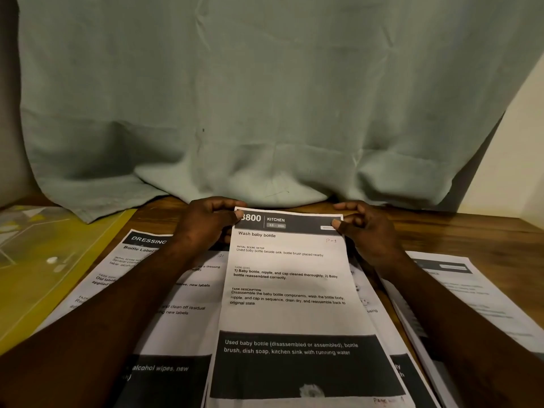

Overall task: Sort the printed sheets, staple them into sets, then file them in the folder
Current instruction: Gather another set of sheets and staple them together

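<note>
A wooden table [441, 228] stands against a grey-green cloth [265, 98] that hangs down behind it and bunches on the far edge, with a pale wall [518, 142] showing at the right. At the table's middle lies the top sheet [288, 313], headed "KITCHEN" and titled "Wash baby bottle", with "P-1" handwritten near its upper right. The left hand [203, 222] pinches its top left corner, thumb on the printed face and fingers curled over the far edge. The right hand [368, 231] pinches the top right corner the same way. More sheets [365, 290] poke out from under its right side. To the left, partly under the left forearm, lies 1 sheet headed "DRESSING" [135, 254]. To the right, beneath the right forearm, sits a blurred stack of printed pages [471, 290]. A yellow folder [59, 260] with a clear cover lies at the far left, just beside the "DRESSING" sheet.
</note>
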